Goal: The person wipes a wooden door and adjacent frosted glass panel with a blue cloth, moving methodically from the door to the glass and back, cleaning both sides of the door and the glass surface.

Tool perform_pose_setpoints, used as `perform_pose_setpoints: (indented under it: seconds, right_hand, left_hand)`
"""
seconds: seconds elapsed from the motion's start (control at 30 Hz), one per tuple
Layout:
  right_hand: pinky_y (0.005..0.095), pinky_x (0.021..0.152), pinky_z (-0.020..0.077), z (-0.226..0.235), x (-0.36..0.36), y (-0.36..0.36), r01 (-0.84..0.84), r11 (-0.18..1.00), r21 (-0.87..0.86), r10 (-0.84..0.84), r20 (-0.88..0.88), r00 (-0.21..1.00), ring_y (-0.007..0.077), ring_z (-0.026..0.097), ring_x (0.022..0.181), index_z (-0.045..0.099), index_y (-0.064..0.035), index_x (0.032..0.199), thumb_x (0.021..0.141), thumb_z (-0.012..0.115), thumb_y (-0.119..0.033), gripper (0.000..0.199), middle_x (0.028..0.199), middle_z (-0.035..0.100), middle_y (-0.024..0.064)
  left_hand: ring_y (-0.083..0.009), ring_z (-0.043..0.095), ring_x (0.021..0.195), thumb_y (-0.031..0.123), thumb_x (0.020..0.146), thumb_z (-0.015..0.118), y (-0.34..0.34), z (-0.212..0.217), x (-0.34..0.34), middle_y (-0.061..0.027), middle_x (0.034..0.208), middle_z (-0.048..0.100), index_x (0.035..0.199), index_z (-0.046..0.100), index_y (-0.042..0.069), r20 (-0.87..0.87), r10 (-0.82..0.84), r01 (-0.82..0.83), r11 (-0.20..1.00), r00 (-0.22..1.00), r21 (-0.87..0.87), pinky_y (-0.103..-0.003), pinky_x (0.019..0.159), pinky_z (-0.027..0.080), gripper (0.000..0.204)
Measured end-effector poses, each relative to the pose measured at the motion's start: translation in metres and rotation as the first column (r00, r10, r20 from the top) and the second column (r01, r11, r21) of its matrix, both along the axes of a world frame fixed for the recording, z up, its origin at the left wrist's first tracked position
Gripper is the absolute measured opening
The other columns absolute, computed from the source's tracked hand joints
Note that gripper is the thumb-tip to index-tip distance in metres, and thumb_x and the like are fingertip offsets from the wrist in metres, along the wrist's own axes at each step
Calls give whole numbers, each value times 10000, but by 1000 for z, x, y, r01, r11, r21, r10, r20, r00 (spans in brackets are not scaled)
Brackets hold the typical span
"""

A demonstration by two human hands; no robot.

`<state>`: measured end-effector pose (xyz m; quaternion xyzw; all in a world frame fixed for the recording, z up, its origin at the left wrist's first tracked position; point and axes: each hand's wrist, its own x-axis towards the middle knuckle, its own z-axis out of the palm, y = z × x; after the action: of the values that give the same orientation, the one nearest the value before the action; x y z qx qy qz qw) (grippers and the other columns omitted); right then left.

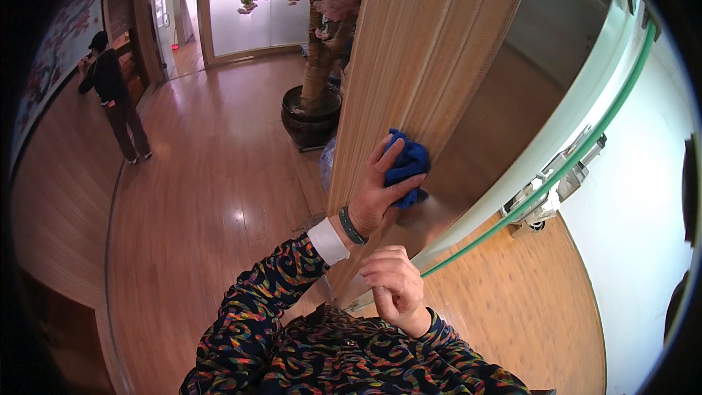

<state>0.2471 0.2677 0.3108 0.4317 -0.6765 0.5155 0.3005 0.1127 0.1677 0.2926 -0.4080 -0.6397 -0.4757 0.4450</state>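
Your left hand [376, 194], fingers clamped on the bunched blue cloth [408, 167] at its two o'clock, holds it to the wood-grain pillar [431, 44], probably for firm contact; your right hand [395, 283], at the left's six o'clock, hangs free, fingers loosely curled together

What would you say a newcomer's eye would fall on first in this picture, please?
Probably the bright blue cloth near the centre, held by the left hand at the wood-grain pillar. Next might come the colourful swirl-patterned top along the lower edge, and the pink-blossomed tree in a dark pot at the upper middle, behind the pillar.
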Motion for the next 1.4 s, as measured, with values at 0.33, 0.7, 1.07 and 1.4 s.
perform_pose_setpoints:
  seconds: [0.33,0.7,1.07,1.4]
  right_hand:
    - [400,794,504,-6,39,-7,5,1000,26,-5,15,1000,304,662,911,647,-37,949,756,658,61,217,964,681,107]
    - [406,812,491,-29,72,-12,173,983,60,-177,80,981,314,655,930,657,-36,957,752,626,84,239,985,684,108]
    - [402,821,493,-24,97,-3,388,920,43,-390,180,903,306,655,940,661,-17,960,753,629,87,234,986,685,115]
    - [389,809,490,-29,131,-8,561,823,88,-565,233,792,304,657,942,661,-15,958,757,607,99,237,986,687,114]
  left_hand:
    - [-416,360,1359,189,919,531,-3,60,-14,-246,1477,352,1262,611,70,164,31,-74,962,986,262,-488,1135,252,372]
    - [-473,294,1358,110,836,614,26,38,17,-165,1467,389,1271,618,142,-147,51,-43,998,988,55,-544,1123,252,436]
    - [-491,273,1361,74,829,570,61,-25,70,-224,1462,361,1232,605,20,113,-7,18,995,994,-97,-565,1121,250,409]
    - [-456,355,1329,179,901,593,110,56,52,-199,1425,422,1365,444,44,-177,-225,235,971,958,36,-524,1100,277,506]
